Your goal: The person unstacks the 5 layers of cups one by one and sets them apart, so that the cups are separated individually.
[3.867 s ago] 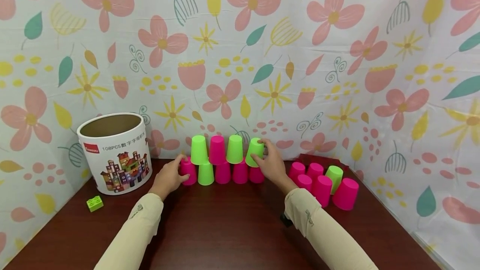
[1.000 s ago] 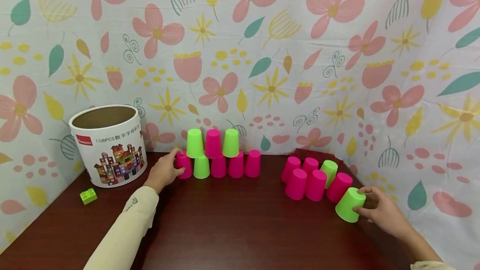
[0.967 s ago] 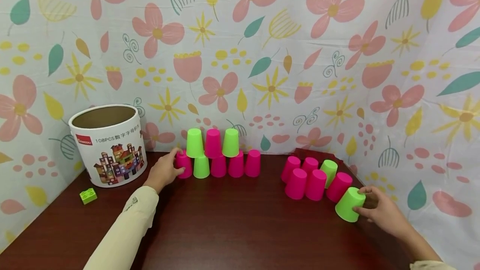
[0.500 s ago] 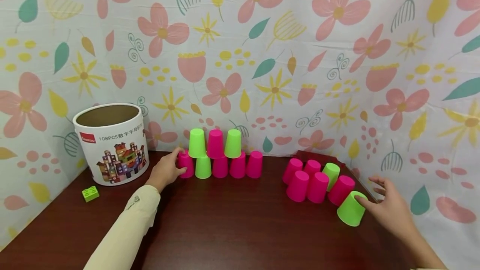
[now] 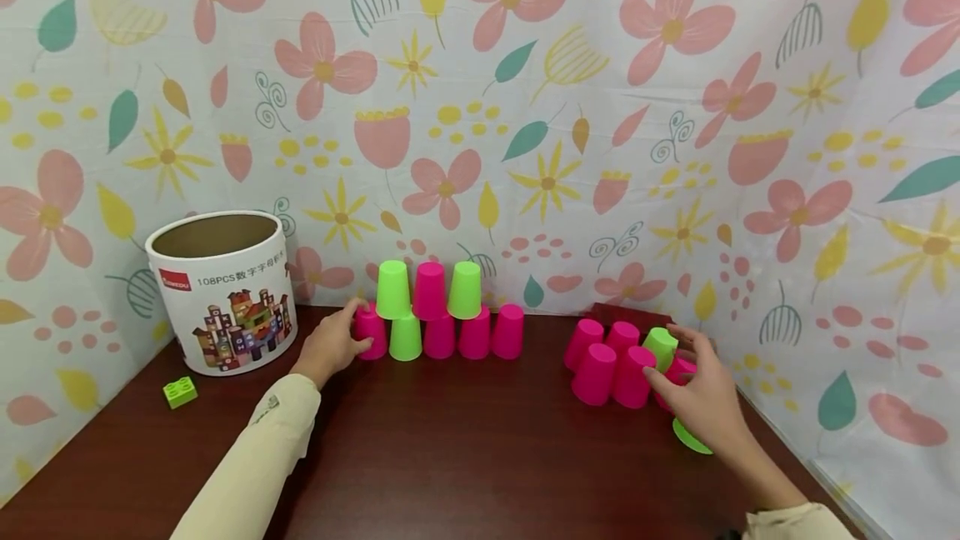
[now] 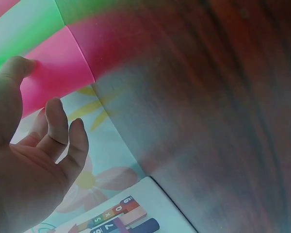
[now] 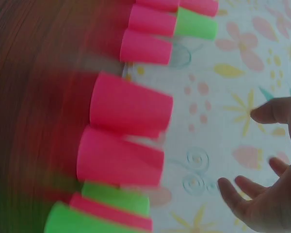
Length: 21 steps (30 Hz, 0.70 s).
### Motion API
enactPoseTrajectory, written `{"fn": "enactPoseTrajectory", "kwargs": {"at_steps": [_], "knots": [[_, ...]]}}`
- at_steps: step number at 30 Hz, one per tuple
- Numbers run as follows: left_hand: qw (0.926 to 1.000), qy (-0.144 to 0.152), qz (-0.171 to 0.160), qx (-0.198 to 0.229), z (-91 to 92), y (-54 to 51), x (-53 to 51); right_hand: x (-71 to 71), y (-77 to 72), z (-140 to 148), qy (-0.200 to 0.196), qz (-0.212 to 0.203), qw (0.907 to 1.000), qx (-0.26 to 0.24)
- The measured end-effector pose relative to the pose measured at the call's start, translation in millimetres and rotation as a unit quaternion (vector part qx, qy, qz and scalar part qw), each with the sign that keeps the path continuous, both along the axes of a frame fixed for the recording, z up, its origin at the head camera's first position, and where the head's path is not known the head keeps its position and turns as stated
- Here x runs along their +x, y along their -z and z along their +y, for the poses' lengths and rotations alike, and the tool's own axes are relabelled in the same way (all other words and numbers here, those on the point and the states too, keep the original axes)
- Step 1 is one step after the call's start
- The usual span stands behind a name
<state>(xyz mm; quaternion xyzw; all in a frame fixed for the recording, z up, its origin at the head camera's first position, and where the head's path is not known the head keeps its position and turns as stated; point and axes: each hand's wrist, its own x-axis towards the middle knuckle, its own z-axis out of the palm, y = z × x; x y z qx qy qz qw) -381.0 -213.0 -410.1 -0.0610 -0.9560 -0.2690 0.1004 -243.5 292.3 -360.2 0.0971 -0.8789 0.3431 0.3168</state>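
Note:
My left hand pinches the pink cup at the left end of the bottom row. In the left wrist view its thumb lies on one side of that cup and a finger on the other. A green cup, a pink cup and another green cup stand upside down on this row. My right hand hovers with spread fingers over the right group, holding nothing. Near it are a green cup and a mostly hidden green cup.
Several pink cups stand upside down in the right group. A large white bucket and a small green block are on the left of the brown table. Flowered cloth hangs behind, and a dark red object lies at the back.
My right hand took the green cup from the top row's right end to the right group, released it, then moved left over the group. My left hand keeps to the end cup.

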Motion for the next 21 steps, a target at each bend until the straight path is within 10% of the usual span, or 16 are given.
{"fn": "enactPoseTrajectory", "kwargs": {"at_steps": [21], "knots": [[0.9997,-0.006,0.024,-0.003,0.8,5.6,-2.0,-37.7,11.5,-90,-0.112,-0.047,0.9898,-0.074]]}}
